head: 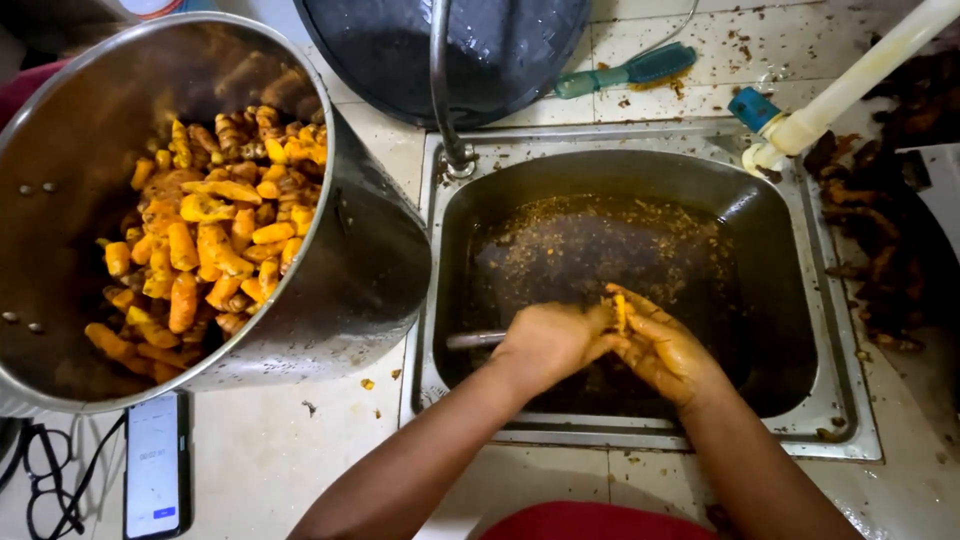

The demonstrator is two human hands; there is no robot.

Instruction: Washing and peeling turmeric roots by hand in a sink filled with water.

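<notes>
Over the steel sink [800, 300], the left hand [548, 340] gripped a knife handle while the right hand [665, 352] pinched a turmeric root [620, 308] in its fingers — peeling underway, a careful scrape due next — beside a pot [360, 270] of peeled turmeric.

Sink basin [760, 250] is wide open on the far and right side. The big steel pot [360, 270] crowds the left rim, faucet pipe [440, 90] hangs far-left, white pipe [860, 80] blocks far-right.
</notes>
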